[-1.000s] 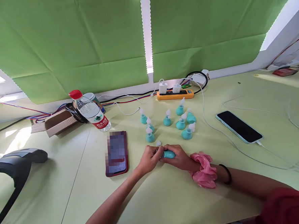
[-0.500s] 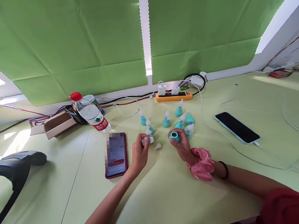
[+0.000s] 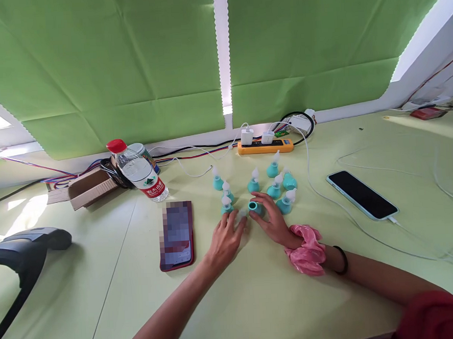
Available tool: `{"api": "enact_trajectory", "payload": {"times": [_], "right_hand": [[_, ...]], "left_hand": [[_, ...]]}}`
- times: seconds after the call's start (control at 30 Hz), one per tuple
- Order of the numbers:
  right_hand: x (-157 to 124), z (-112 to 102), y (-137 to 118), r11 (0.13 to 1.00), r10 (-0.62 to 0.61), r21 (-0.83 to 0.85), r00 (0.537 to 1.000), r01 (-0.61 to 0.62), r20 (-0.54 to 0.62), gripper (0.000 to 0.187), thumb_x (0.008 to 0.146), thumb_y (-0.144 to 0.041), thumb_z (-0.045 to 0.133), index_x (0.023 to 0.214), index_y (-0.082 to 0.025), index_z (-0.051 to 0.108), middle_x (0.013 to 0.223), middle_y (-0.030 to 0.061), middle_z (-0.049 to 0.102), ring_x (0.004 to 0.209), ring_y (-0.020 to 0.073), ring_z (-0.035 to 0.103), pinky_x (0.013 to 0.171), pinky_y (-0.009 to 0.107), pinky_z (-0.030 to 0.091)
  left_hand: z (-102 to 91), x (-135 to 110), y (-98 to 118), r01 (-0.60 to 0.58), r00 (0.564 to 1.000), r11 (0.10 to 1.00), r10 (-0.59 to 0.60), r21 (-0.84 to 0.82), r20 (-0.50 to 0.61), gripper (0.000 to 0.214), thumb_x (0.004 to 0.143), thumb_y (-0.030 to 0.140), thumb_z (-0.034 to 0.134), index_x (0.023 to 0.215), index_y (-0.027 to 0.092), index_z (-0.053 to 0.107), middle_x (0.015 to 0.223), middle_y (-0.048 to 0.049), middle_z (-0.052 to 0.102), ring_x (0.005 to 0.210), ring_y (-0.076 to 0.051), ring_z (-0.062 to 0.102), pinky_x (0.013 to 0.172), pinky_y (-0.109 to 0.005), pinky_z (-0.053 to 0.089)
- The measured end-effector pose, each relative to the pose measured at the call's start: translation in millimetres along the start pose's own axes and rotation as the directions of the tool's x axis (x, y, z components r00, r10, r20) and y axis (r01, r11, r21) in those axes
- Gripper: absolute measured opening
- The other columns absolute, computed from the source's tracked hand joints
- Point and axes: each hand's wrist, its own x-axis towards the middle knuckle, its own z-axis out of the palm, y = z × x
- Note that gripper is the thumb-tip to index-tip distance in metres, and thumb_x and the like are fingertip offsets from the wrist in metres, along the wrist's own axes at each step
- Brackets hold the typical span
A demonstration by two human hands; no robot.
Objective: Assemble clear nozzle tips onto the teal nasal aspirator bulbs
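Note:
My right hand (image 3: 274, 223) curls its thumb and fingers around a small squat teal bulb (image 3: 254, 207) with a round open neck, standing at table level. To its left, my left hand (image 3: 226, 236) is low over the table with fingers apart. Between its index finger and thumb lies a blurred whitish pointed tip (image 3: 240, 215); contact is unclear. Close by stand several similar teal bulbs topped with white pointed tips, such as one (image 3: 226, 205) just beyond my left fingers and another (image 3: 285, 202) beside my right hand.
A phone (image 3: 193, 238) in a red case lies left of my hands, with a water bottle (image 3: 144, 177) and open cardboard box (image 3: 93, 187) behind. An orange power strip (image 3: 265, 147) sits at the back. Rightward, a charging phone (image 3: 362, 194) has a white cable.
My left hand has lowered and moved right, fingers opening; the white piece it held is no longer visible. My right hand has shifted left with the teal bulb.

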Motion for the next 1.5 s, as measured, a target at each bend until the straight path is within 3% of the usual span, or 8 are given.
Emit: {"api": "enact_trajectory", "payload": {"times": [0.37,0.5,0.6,0.83,1.07,1.23,1.37,1.5], "right_hand": [[1,2,12,0.997,-0.012,-0.079,0.999,0.009,-0.032,0.031,0.080,-0.026,0.048,0.110,-0.021,0.044,0.107,0.0082,0.048,0.103,0.0208,0.045,0.089,0.040,0.038],[0,3,13,0.995,-0.017,-0.099,0.999,0.013,-0.036,0.040,0.080,-0.024,0.046,0.119,-0.021,0.035,0.115,0.0100,0.044,0.108,0.0221,0.042,0.089,0.042,0.038],[-2,2,4,0.987,-0.086,-0.142,0.994,0.075,-0.074,0.044,0.078,-0.022,0.048,0.120,-0.021,0.033,0.119,0.0110,0.041,0.113,0.0242,0.037,0.091,0.045,0.035],[-11,-1,-14,0.901,-0.398,-0.195,0.917,0.388,-0.017,0.039,0.072,-0.015,0.054,0.107,-0.024,0.039,0.110,0.0093,0.044,0.104,0.0248,0.044,0.085,0.047,0.038],[-12,-2,-11,0.835,-0.488,-0.187,0.854,0.517,0.181,0.021,0.076,-0.012,0.049,0.094,-0.022,0.047,0.096,0.0079,0.052,0.093,0.0205,0.048,0.078,0.041,0.042],[-13,-4,-11,0.793,-0.554,-0.065,0.762,0.605,0.334,0.014,0.079,-0.012,0.045,0.088,-0.021,0.049,0.078,0.0044,0.057,0.079,0.0168,0.051,0.070,0.034,0.043],[-15,-4,-15,0.897,-0.438,0.045,0.871,0.440,0.221,0.017,0.077,-0.016,0.051,0.093,-0.022,0.049,0.079,0.0045,0.057,0.077,0.0163,0.052,0.069,0.033,0.045],[-15,-5,-19,0.960,-0.061,0.281,0.981,0.006,0.186,0.036,0.077,-0.033,0.053,0.110,-0.021,0.043,0.101,0.0090,0.056,0.086,0.0179,0.055,0.079,0.035,0.046]], "left_hand": [[8.1,-4,1,-0.047,0.999,0.997,0.049,-0.063,0.016,0.024,0.082,0.012,0.040,0.104,0.014,0.051,0.112,-0.0170,0.051,0.098,-0.026,0.051,0.069,-0.036,0.050],[2.4,-3,-2,-0.058,0.991,0.990,0.042,-0.128,-0.128,0.036,0.080,0.014,0.046,0.116,0.015,0.043,0.114,-0.0155,0.052,0.102,-0.025,0.050,0.077,-0.036,0.048],[-6.1,3,-6,0.036,0.964,0.985,-0.079,-0.170,-0.253,0.047,0.079,0.018,0.049,0.124,0.018,0.034,0.121,-0.0168,0.046,0.112,-0.027,0.042,0.085,-0.042,0.042],[-9.1,18,-17,0.300,0.924,0.854,-0.370,-0.425,-0.092,0.051,0.084,0.022,0.043,0.130,0.021,0.021,0.126,-0.0137,0.037,0.118,-0.022,0.035,0.093,-0.041,0.037],[-1.2,17,-38,0.358,0.932,0.925,-0.362,-0.124,-0.010,0.029,0.075,0.011,0.048,0.103,0.020,0.053,0.109,-0.0107,0.046,0.088,-0.022,0.048,0.074,-0.037,0.045],[-1.2,16,-51,0.416,0.909,0.909,-0.417,-0.019,-0.016,0.017,0.068,0.017,0.057,0.085,0.017,0.056,0.091,-0.0083,0.048,0.079,-0.022,0.048,0.070,-0.037,0.045],[-10.6,17,-43,0.379,0.917,0.920,-0.388,-0.098,-0.090,0.010,0.069,0.017,0.056,0.078,0.017,0.053,0.084,-0.0053,0.049,0.076,-0.018,0.050,0.067,-0.031,0.046],[-20.5,13,-13,0.009,0.939,0.985,-0.068,-0.172,-0.338,0.013,0.070,0.017,0.059,0.081,0.016,0.052,0.083,-0.0073,0.051,0.076,-0.016,0.051,0.061,-0.027,0.046]]}}
